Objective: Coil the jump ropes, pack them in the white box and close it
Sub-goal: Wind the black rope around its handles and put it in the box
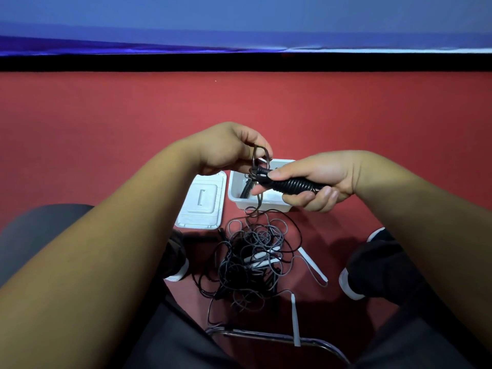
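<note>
Coiling is barely beginning: above the white box (255,203), the right hand (319,179) is gripping a black handle (295,185) while the left hand (229,147) is pinching small rope loops (259,155). Nearer than the box, tangled ropes (253,259) are lying on the floor, and the lid (202,203) is lying beside it.

The floor (106,123) was plain deep red, edged at the far side by a black band (239,62) under a blue wall (239,17). The box (277,205) and the lid (202,203) left of it were white, the ribbed handle (295,185) black, the looped cord (254,157) dark grey. Nearer, the tangle of ropes (250,259) mixed black and grey strands with white handles (314,267), between black, white-soled shoes (372,267).
</note>
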Demonstrator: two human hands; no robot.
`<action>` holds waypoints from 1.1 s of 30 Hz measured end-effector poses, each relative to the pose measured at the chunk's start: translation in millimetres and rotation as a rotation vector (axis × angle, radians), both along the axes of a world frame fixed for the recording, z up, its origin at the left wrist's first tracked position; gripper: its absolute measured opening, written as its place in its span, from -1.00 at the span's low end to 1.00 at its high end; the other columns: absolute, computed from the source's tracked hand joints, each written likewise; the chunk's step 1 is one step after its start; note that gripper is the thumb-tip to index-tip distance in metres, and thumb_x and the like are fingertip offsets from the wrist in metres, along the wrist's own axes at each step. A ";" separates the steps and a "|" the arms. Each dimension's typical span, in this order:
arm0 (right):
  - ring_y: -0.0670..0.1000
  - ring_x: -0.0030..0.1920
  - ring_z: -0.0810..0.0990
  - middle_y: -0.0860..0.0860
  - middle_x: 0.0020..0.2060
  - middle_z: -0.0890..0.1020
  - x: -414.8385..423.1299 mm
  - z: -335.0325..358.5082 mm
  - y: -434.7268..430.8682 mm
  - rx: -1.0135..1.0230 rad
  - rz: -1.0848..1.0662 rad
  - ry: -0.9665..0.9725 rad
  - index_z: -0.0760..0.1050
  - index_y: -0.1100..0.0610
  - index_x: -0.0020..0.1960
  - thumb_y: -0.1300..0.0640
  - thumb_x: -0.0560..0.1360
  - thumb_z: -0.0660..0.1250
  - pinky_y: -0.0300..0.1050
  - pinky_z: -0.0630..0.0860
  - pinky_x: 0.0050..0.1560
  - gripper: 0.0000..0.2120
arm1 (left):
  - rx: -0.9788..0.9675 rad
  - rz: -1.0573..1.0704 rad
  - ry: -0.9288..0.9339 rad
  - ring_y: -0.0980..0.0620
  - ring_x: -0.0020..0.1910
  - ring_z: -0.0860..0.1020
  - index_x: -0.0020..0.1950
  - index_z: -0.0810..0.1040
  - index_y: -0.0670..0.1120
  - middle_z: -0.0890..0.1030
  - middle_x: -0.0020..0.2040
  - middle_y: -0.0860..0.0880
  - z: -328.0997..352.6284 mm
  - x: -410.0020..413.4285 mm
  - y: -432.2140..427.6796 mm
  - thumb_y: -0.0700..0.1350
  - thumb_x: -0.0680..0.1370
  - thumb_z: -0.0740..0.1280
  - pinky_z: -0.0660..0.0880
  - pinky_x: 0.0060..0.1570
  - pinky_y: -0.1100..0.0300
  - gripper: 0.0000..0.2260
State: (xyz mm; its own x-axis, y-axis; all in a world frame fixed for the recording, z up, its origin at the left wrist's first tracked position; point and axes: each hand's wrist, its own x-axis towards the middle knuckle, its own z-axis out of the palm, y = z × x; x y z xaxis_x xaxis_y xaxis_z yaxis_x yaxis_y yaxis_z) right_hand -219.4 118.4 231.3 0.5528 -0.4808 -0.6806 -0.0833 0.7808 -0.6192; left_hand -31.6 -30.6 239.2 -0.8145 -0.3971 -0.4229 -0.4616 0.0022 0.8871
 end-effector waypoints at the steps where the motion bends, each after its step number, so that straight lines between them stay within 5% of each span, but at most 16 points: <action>1: -0.15 -0.61 0.18 0.01 -0.39 0.26 -1.1 -1.3 0.2 -0.002 0.006 0.017 0.53 -0.06 0.46 -0.21 0.63 0.23 -0.34 0.03 -0.55 -0.54 | -0.005 -0.009 -0.010 0.02 -0.10 0.69 0.05 0.69 -0.15 0.71 -0.04 -0.14 0.2 0.0 -0.1 -0.40 0.68 0.21 0.63 -0.09 0.19 -0.71; 6: -0.14 -0.61 0.20 0.02 -0.39 0.28 -4.7 -3.7 0.6 0.013 0.038 0.040 0.58 -0.04 0.29 -0.20 0.63 0.29 -0.36 0.10 -0.57 -0.65 | 0.001 -0.011 -0.024 -0.06 0.02 0.68 0.08 0.69 -0.17 0.71 0.03 -0.20 0.7 -0.4 1.5 -0.35 0.67 0.28 0.63 0.09 0.11 -0.80; 11: -0.16 -0.60 0.19 0.00 -0.39 0.26 -2.4 -1.0 -0.2 0.026 0.059 0.006 0.50 -0.19 0.50 -0.22 0.63 0.25 -0.33 0.04 -0.55 -0.54 | 0.020 0.021 -0.001 -0.05 -0.01 0.69 0.07 0.71 -0.19 0.71 0.02 -0.21 4.1 -1.1 2.3 -0.36 0.64 0.32 0.67 0.06 0.14 -0.82; 18: -0.14 -0.62 0.20 -0.01 -0.44 0.26 -1.3 0.9 2.3 0.059 0.223 0.004 0.52 -0.22 0.48 -0.16 0.61 0.17 -0.34 0.06 -0.56 -0.54 | -0.208 -0.084 -0.111 0.02 -0.14 0.68 0.10 0.75 -0.16 0.75 -0.07 -0.16 6.3 -1.4 8.7 -0.35 0.60 0.39 0.66 0.07 0.04 -0.81; 22: -0.15 -0.64 0.17 -0.04 -0.48 0.24 -2.4 -1.1 2.3 0.045 0.010 -0.045 0.58 -0.07 0.45 -0.19 0.56 0.20 -0.38 0.08 -0.57 -0.48 | -0.427 -0.073 -0.217 -0.06 -0.24 0.64 0.04 0.78 -0.07 0.73 -0.12 -0.26 -2.8 2.7 -1.2 -0.30 0.55 0.47 0.67 0.02 -0.16 -0.83; 26: -0.14 -0.66 0.14 -0.05 -0.51 0.21 -7.0 -1.3 -1.5 -0.010 -0.254 -0.077 0.63 0.06 0.38 -0.23 0.55 0.19 -0.36 0.03 -0.56 -0.43 | -0.445 -0.032 -0.269 -0.06 -0.27 0.60 0.04 0.76 -0.14 0.71 -0.20 -0.27 -11.1 12.2 -9.4 -0.27 0.55 0.49 0.66 0.01 -0.21 -0.90; 33: -0.14 -0.67 0.28 -0.05 -0.53 0.26 -6.4 0.6 -3.6 0.050 -0.091 -0.238 0.57 0.09 0.44 -0.23 0.48 0.41 -0.37 0.15 -0.59 -0.37 | -0.342 -0.007 -0.185 -0.10 -0.18 0.64 -0.03 0.76 -0.05 0.71 -0.07 -0.34 -6.7 6.5 -7.4 -0.33 0.59 0.42 0.64 0.09 -0.22 -0.79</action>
